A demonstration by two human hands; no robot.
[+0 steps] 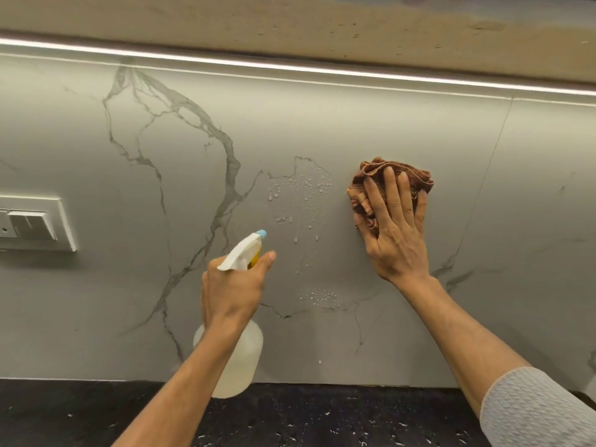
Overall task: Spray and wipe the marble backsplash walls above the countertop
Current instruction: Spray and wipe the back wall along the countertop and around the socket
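Note:
The grey marble backsplash (322,130) with dark veins fills the head view. Droplets of spray (306,195) cling to it near the middle, and some run downward. My left hand (232,288) grips a white spray bottle (240,359) by its trigger head, with the blue nozzle aimed up at the wet patch. My right hand (395,227) presses a crumpled brown cloth (396,174) flat against the wall, just right of the droplets. The bottle's neck is hidden behind my left hand.
A white switch plate (35,224) sits on the wall at the far left. A lit strip (290,67) runs under the upper cabinet. The black speckled countertop (322,417) lies below the wall. A vertical seam (483,188) splits the marble on the right.

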